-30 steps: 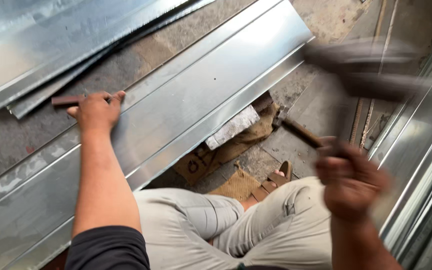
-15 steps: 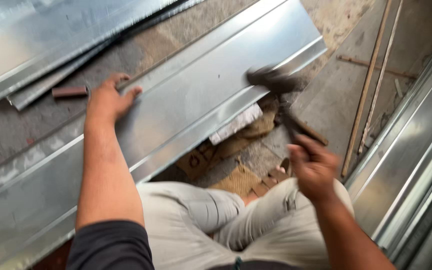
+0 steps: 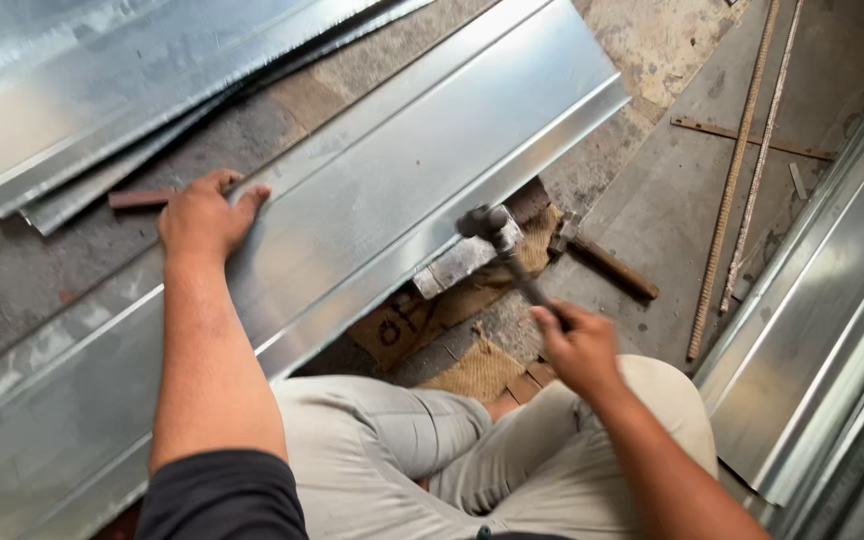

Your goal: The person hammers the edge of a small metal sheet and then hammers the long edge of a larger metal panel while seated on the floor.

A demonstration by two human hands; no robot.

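The galvanized sheet-metal panel [image 3: 372, 190] lies on the floor, its long folds already formed. The left hand [image 3: 202, 215] presses flat on it; the right hand [image 3: 577, 345] grips a hammer [image 3: 497, 235] at the panel's near edge, over a metal block [image 3: 457, 262].

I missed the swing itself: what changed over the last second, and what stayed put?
The right hand brought the hammer down from its raised, blurred position onto the folded edge of the metal sheet. It kept its grip on the handle throughout. The left hand stayed pressed flat on the sheet; the second hammer on the floor did not move.

Hammer [image 3: 487, 222] now down on sheet edge [image 3: 512, 165]
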